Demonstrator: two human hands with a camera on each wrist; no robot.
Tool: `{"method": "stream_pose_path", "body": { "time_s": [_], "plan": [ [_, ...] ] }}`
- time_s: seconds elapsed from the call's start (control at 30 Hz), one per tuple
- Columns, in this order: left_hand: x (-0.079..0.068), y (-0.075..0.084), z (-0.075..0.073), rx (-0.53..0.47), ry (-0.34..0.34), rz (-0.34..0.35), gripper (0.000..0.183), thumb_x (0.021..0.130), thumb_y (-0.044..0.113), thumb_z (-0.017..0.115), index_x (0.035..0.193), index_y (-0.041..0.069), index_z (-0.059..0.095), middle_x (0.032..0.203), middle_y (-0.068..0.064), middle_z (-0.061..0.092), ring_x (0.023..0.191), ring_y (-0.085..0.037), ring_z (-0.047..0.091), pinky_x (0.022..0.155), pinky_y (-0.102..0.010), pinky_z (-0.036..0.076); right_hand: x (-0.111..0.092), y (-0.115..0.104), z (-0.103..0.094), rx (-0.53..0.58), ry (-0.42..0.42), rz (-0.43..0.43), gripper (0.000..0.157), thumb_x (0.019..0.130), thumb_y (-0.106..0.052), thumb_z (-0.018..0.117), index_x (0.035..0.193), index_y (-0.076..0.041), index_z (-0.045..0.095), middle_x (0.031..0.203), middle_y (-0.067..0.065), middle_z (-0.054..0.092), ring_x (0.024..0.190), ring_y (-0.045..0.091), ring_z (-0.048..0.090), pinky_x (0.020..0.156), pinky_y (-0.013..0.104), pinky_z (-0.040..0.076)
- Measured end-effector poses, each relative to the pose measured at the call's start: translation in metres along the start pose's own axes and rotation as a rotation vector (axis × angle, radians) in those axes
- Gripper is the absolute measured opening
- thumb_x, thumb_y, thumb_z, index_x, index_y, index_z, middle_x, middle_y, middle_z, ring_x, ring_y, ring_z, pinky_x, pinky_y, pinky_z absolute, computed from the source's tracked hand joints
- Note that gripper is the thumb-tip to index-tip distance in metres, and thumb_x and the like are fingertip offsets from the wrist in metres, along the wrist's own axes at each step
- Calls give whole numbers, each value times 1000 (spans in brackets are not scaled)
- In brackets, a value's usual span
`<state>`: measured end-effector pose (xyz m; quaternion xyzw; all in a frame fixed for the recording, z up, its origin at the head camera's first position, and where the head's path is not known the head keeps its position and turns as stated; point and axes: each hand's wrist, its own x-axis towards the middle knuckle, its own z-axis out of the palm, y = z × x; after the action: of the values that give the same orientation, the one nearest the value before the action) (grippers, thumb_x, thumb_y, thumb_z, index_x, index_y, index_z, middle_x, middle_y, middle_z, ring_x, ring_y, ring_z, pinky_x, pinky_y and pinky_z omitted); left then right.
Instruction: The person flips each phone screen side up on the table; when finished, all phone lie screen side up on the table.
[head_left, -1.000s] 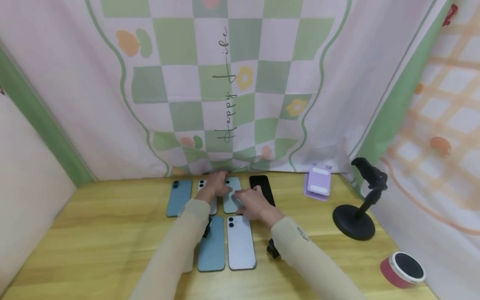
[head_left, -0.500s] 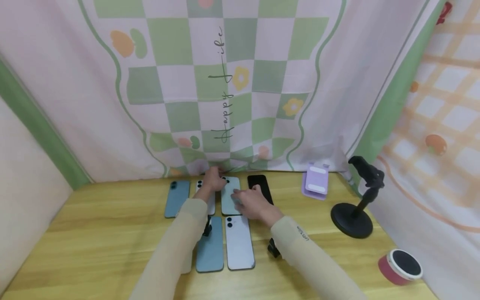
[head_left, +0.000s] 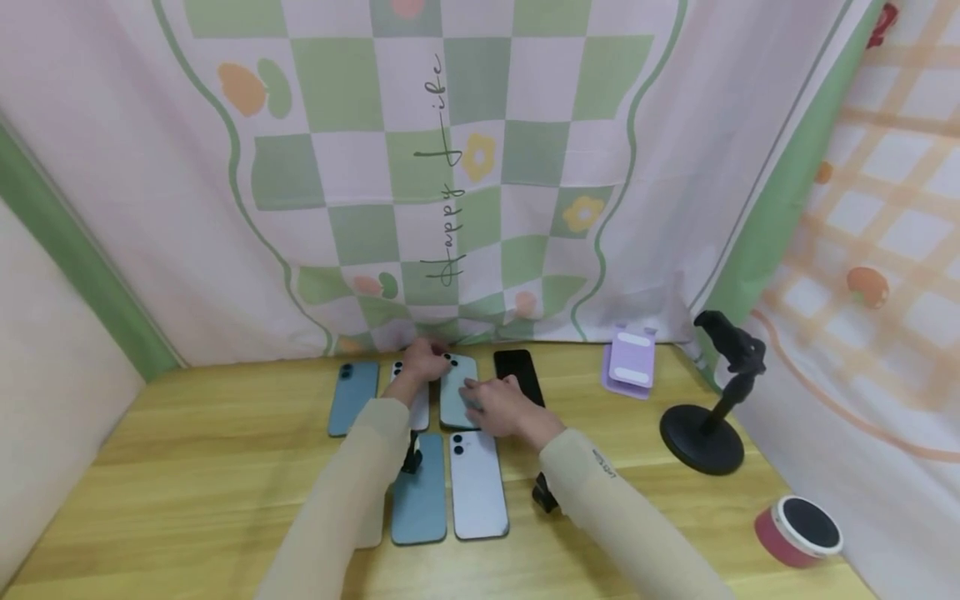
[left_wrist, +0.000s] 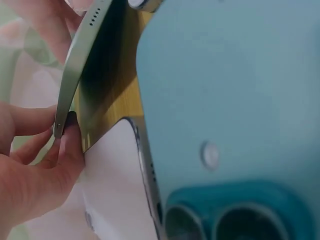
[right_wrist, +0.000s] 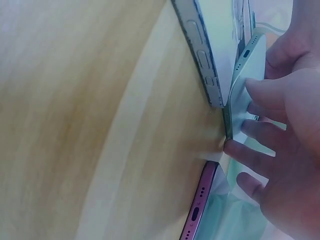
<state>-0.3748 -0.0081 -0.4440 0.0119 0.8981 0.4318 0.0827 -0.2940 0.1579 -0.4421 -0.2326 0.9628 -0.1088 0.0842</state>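
A mint-green phone (head_left: 454, 392), camera side up, lies in the back row between my hands. My left hand (head_left: 423, 362) is at its upper left corner; in the left wrist view the thumb and fingers pinch the phone's edge, and the phone (left_wrist: 75, 65) looks tilted. My right hand (head_left: 498, 407) rests against the right side, and in the right wrist view its fingers lie extended over the back and edge. A white phone (head_left: 422, 408) is partly hidden under my left wrist. A white phone (head_left: 478, 483) and a blue-green phone (head_left: 420, 492) lie nearer me.
A blue phone (head_left: 354, 398) ends the back row at left, a black-faced phone (head_left: 519, 373) at right. My left sleeve partly covers a pale phone (head_left: 371, 529). Rightward stand a purple holder (head_left: 630, 362), a black stand (head_left: 705, 437) and a red-and-white round object (head_left: 798, 531). A curtain (head_left: 465, 208) hangs behind.
My left hand has drawn back from over the mint-green phone to its upper left corner. My right hand stays at the phone's right side. The head view has shifted slightly.
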Motion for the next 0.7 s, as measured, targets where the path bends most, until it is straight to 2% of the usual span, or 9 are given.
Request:
{"method": "stream_pose_path", "body": {
  "time_s": [0.1,0.2,0.33,0.37,0.43,0.57,0.63,0.67,0.7],
  "plan": [
    [2,-1,0,6,-5,4,47,89,3,66,136,8,63,138,-16,64,129,-33,60,112,-47,50,0,0,0,9,-10,5,47,106,-27,58,151,-12,55,163,11,47,142,33,56,97,47,40],
    [2,-1,-1,-29,18,-31,48,87,4,70,134,8,63,133,-15,67,123,-32,64,107,-45,54,0,1,-1,45,-15,9,47,106,-26,57,151,-13,54,164,11,46,145,33,54,101,49,41],
    [0,1,-6,-56,54,-87,36,85,7,76,120,5,69,114,-14,73,100,-28,70,87,-37,60,-1,6,1,123,-9,-9,47,106,-23,56,152,-13,53,162,12,48,147,35,51,113,58,40],
    [-1,2,-7,-40,58,-88,30,84,8,76,114,5,70,108,-14,73,93,-27,70,80,-34,60,-2,7,2,166,-4,-11,47,107,-22,55,152,-12,53,157,14,55,140,36,57,111,59,44],
    [-2,5,-10,15,65,-78,20,85,8,73,105,5,72,98,-11,73,83,-23,68,69,-29,56,-4,9,1,276,11,-5,47,108,-21,52,154,-12,51,146,21,63,117,43,68,102,61,51],
    [-2,15,-14,143,106,-39,11,85,8,68,95,5,69,89,-10,70,76,-23,65,61,-28,51,-6,11,-5,582,117,64,45,109,-20,49,152,-8,52,140,23,66,109,44,69,95,52,59],
    [-1,20,-15,196,129,-31,17,87,11,68,103,5,67,96,-10,70,83,-25,65,68,-33,53,-6,11,-9,810,137,113,46,110,-20,47,153,-5,50,149,24,59,130,41,63,106,51,56],
    [-1,23,-16,220,140,-25,22,87,13,69,107,4,66,101,-12,70,87,-27,66,72,-35,55,-6,11,-11,923,138,136,46,110,-20,45,154,-3,48,158,20,51,141,40,55,113,51,52],
    [-2,26,-16,239,149,-23,28,87,14,71,112,5,65,107,-12,70,93,-28,66,78,-38,57,-6,11,-12,1042,122,162,48,111,-20,44,155,-3,45,161,20,48,144,40,53,115,52,51]
  ]
}}
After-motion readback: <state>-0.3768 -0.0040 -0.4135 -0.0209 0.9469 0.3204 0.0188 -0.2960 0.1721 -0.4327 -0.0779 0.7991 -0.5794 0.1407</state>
